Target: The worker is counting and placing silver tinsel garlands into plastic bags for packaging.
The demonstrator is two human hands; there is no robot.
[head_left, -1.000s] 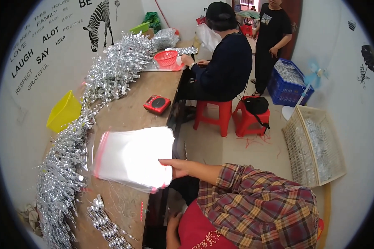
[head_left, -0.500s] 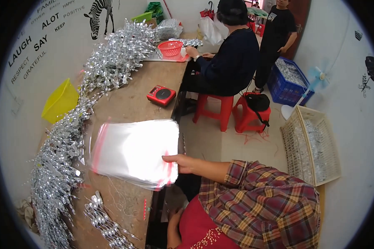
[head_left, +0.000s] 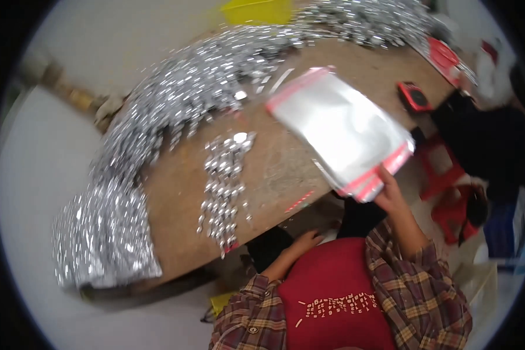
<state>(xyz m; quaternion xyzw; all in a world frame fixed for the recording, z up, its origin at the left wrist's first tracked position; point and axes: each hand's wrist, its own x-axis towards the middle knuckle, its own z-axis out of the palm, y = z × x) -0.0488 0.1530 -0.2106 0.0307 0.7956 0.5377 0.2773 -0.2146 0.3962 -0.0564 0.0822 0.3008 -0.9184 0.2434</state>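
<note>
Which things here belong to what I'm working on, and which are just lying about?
Seemingly part of the work:
- clear plastic bags, held in your right hand
- silver strands on the table, probably

Seemingly just lying about, away from your hands:
- yellow container
- red-and-black device
- red basket

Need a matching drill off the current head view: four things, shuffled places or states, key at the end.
Things:
1. plastic bags
2. left hand
3. yellow bin
4. red device

Places or states:
A. on the table, toward the co-worker
B. gripped near one end by the right hand
C. at the picture's top edge, beyond the silver strands
D. near the lap, apart from the stack

Pairs: 1-B, 2-D, 3-C, 4-A
</note>
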